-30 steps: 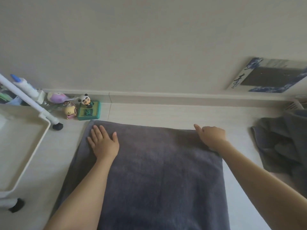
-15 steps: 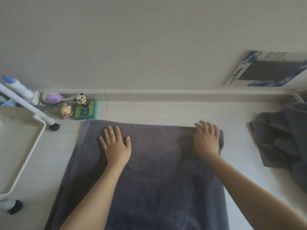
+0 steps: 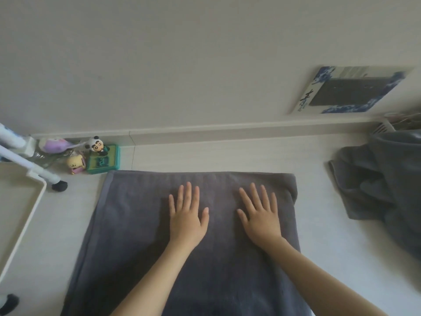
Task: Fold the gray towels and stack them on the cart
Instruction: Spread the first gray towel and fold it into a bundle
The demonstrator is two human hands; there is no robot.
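The gray towel (image 3: 141,236) lies flat on the pale floor (image 3: 330,258), its far edge just short of the baseboard (image 3: 227,132). Bare floor separates it from the white cart (image 3: 27,215) on the left and the crumpled gray towels (image 3: 382,190) on the right. Small toy figures (image 3: 95,156) crowd its far left corner. The left hand (image 3: 188,216) and right hand (image 3: 260,215) press palms-down mid-towel, fingers straight and spread.

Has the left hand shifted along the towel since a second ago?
Yes. The left hand slid rightward toward the middle of the gray towel, away from the towel's left edge near the panda figurine; it now lies flat beside the right hand.
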